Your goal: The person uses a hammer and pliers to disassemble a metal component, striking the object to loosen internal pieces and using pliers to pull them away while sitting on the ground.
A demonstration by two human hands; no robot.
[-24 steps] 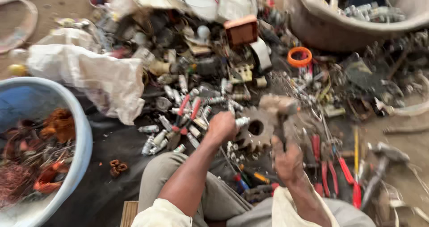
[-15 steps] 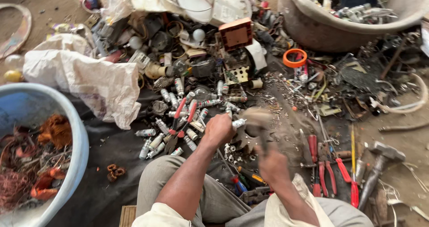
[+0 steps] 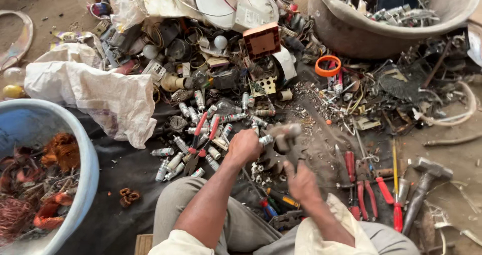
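Two bare hands are working close together over a dark cloth-covered floor (image 3: 115,159). The left hand (image 3: 244,145) is curling into a tight fist around a small silver cylindrical fuse-like piece (image 3: 266,139), pinning it against a dark toothed metal gear block (image 3: 273,157) that is lying just in front of the person's knees. The right hand (image 3: 300,180) is gripping the handle of a blurred hammer (image 3: 282,133), fingers wrapped fully round it, with the head hovering just above the fuse-like piece; the blur is hiding whether the two are touching.

Just left of the left hand, red-handled pliers (image 3: 203,134) are lying among scattered silver fuse tubes (image 3: 173,162). To the right of the right hand, more red-handled pliers (image 3: 369,187) and a grey steel hammer (image 3: 424,184) are resting on the ground. Beyond the hands a heap of mixed electrical scrap (image 3: 221,59) is spreading, with a brown square plastic box (image 3: 261,40) and an orange plastic ring (image 3: 328,66) in it. A white woven sack (image 3: 95,92) is lying at the left, near a blue plastic tub (image 3: 85,159) of copper wire, and a large grey basin (image 3: 351,31) is standing at the far right.
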